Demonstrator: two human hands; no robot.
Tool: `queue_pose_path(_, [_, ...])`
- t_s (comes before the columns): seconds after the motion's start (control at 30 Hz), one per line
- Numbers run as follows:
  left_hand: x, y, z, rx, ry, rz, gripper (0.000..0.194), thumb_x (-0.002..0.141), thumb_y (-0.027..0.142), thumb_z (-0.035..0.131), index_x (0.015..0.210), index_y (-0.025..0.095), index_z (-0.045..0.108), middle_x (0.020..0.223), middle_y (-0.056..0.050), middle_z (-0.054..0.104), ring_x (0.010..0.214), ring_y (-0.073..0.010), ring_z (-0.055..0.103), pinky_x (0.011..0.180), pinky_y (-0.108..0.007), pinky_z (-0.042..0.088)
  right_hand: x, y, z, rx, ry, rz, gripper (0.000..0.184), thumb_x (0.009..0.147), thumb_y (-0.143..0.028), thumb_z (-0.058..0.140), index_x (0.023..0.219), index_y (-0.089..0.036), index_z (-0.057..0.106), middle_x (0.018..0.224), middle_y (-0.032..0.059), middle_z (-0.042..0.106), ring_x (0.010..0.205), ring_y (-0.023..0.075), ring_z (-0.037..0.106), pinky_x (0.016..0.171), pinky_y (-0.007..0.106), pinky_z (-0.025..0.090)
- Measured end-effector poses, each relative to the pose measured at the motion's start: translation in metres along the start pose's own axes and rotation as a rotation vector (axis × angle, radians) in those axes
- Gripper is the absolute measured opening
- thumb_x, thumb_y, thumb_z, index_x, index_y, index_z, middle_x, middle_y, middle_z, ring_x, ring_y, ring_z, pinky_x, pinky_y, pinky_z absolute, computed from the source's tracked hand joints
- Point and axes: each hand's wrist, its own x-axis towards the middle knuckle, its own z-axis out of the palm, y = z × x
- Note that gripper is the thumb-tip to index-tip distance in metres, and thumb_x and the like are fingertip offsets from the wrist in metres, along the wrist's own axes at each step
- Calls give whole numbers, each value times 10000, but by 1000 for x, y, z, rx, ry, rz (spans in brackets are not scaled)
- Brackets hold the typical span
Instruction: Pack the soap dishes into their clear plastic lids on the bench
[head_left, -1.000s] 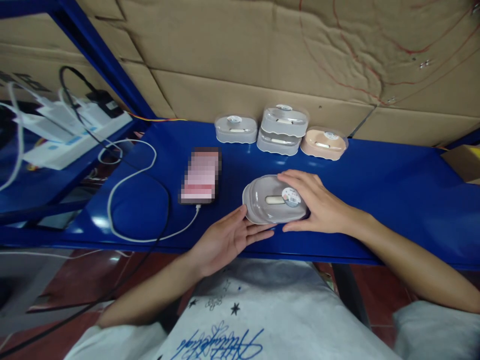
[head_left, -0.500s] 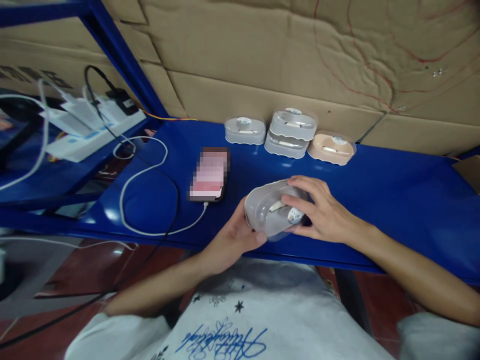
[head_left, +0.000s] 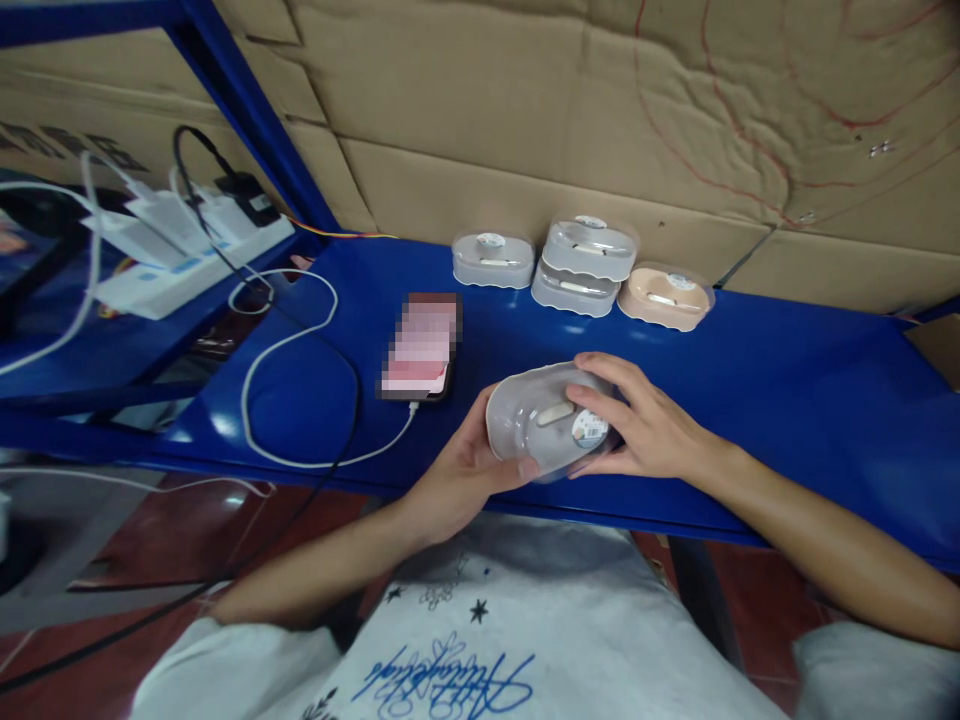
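Between my hands is a grey oval plastic box (head_left: 517,415) with a clear domed lid, a pale handle-like strip and a round barcode label. It is held tilted above the front of the blue table. My left hand (head_left: 472,460) grips its left end, thumb along the near side. At the right end, my right hand (head_left: 637,420) is closed round the box, with a fingertip by the pale strip. Behind stand similar boxes: a grey one (head_left: 493,262), two grey ones stacked (head_left: 589,250), and a peach one (head_left: 664,300).
A phone (head_left: 420,345) with a blurred screen lies left of my hands on the blue table (head_left: 787,400), a white charging cable (head_left: 251,400) plugged in. A white power strip (head_left: 195,265) with chargers is further left. Cardboard (head_left: 487,110) lines the back.
The box has turned slightly in my hands, so the round label shows more fully. Both hands keep hold of it, and the boxes behind have stayed in place.
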Motion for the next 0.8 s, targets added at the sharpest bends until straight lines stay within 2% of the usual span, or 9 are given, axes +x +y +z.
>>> queue_pose_path(0.1, [0,-2,-3,-3,-32,-1,686,776,317,946,1379,330,620,1464,-42,656,1382,-274,576,1144,-385,436,0,2,-1,-3,-8,-25,1117,851,-646,810,1716,-370,160,1631,187,425,1454,448,511,1143,678,506])
queue_pose_path(0.27, [-1,-3,-5,-9,-24,-18,716,780,438,944,1383,307,581,1484,-64,626,1386,-286,561,1148,-395,432,0,4,0,5,-34,-31,1127,848,-670,795,1711,-375,132,1610,195,423,1479,451,488,1147,679,507])
queue_pose_path(0.47, [1,0,-5,-75,-57,-60,529,925,500,802,1362,305,577,1425,-80,647,1264,-276,650,1010,-392,542,-2,7,2,35,-20,-48,1173,842,-645,813,1723,-353,95,1624,202,363,1528,438,425,1194,661,477])
queue_pose_path(0.63, [1,1,-5,-68,-20,-65,472,933,501,792,1327,310,616,1422,-62,652,1213,-253,671,919,-332,574,-2,8,2,45,-21,-20,1173,833,-650,823,1713,-405,86,1628,175,371,1510,447,446,1191,680,473])
queue_pose_path(0.8, [1,3,-2,-106,11,-65,429,929,494,798,1281,303,644,1359,-55,686,1239,-268,668,951,-367,605,1,4,1,37,-11,-21,1123,880,-573,819,1719,-378,99,1615,188,380,1505,434,455,1186,666,484])
